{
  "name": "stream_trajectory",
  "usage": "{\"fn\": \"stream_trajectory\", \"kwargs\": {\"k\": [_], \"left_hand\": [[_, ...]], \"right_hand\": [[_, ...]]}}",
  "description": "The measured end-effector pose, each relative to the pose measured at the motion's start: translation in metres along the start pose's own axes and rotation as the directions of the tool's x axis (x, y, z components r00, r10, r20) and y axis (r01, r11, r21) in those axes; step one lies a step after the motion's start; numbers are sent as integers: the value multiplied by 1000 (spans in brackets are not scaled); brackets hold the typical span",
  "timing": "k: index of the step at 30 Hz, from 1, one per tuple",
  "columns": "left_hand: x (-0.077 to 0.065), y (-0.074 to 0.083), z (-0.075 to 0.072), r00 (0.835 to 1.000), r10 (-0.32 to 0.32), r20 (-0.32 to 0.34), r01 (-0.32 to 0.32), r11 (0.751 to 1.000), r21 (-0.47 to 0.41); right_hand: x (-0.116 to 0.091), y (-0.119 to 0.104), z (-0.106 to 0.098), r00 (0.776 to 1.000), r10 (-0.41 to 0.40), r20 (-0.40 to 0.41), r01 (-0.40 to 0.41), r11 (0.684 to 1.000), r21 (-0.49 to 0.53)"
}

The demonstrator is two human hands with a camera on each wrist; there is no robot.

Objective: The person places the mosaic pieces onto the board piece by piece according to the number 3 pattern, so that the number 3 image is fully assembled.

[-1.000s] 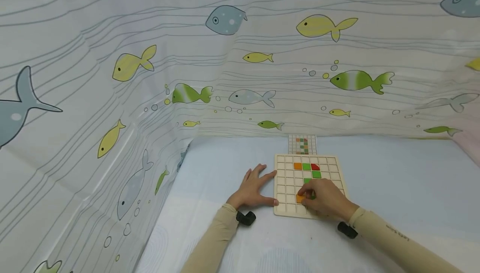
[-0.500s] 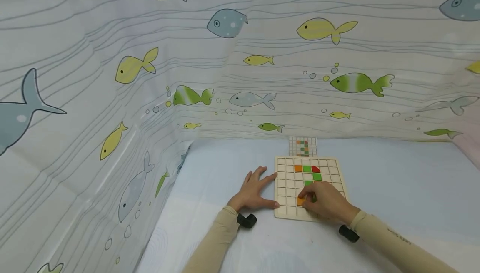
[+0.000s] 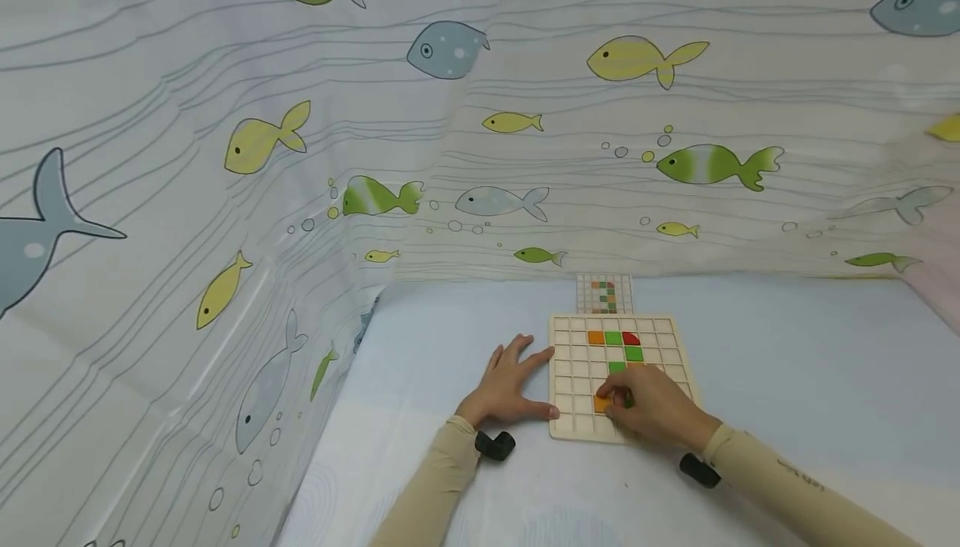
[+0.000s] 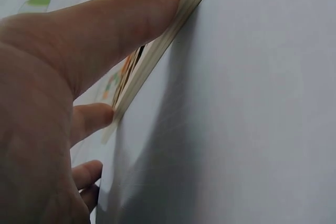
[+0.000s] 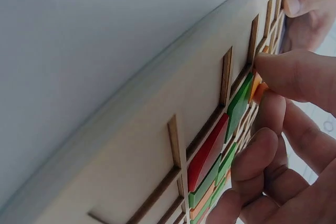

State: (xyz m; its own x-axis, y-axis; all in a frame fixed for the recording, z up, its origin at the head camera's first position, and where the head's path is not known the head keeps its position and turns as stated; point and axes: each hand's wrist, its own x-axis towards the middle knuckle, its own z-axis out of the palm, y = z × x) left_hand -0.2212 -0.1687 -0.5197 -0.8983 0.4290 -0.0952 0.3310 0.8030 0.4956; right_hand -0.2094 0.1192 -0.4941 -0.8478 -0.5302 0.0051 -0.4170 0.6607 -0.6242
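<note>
A pale wooden grid board [image 3: 573,380] lies on the table, with coloured tiles set in some squares. My right hand [image 3: 652,401] is over its lower part. Thumb and index finger pinch a small orange tile [image 3: 602,404]; in the right wrist view this orange tile [image 5: 256,88] sits beside a green tile [image 5: 239,100] and a red tile [image 5: 207,153], partly hidden by the fingers. My left hand [image 3: 506,387] lies at the left side with spread fingers. Its thumb and index fingertip touch the board's edge [image 4: 152,59].
Behind the board, a small card [image 3: 604,293] shows a printed grid with coloured squares. Across the upper board are an orange tile [image 3: 596,338], a green tile [image 3: 613,338] and a red rounded tile [image 3: 631,338]. A fish-printed sheet [image 3: 450,147] hangs behind and at the left.
</note>
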Motion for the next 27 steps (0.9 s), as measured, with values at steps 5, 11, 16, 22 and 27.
{"fn": "stream_trajectory", "kwargs": {"k": [5,11,16,22,27], "left_hand": [[1,1,-2,1000,12,-4,-12,1000,-10],[3,0,0,1000,13,3,-13,1000,-17],[8,1,-3,1000,19,-8,-19,1000,-9],[8,-2,-5,1000,13,-9,-13,999,-37],[2,-7,-16,998,-36,-49,27,986,-163]], "right_hand": [[0,-1,-1,1000,2,3,-2,1000,15],[-2,0,-4,1000,-8,29,8,1000,7],[-1,6,-14,999,-25,28,24,1000,20],[-7,28,-44,995,-58,-81,53,996,-66],[-25,63,-90,991,29,-133,-57,976,-208]]}}
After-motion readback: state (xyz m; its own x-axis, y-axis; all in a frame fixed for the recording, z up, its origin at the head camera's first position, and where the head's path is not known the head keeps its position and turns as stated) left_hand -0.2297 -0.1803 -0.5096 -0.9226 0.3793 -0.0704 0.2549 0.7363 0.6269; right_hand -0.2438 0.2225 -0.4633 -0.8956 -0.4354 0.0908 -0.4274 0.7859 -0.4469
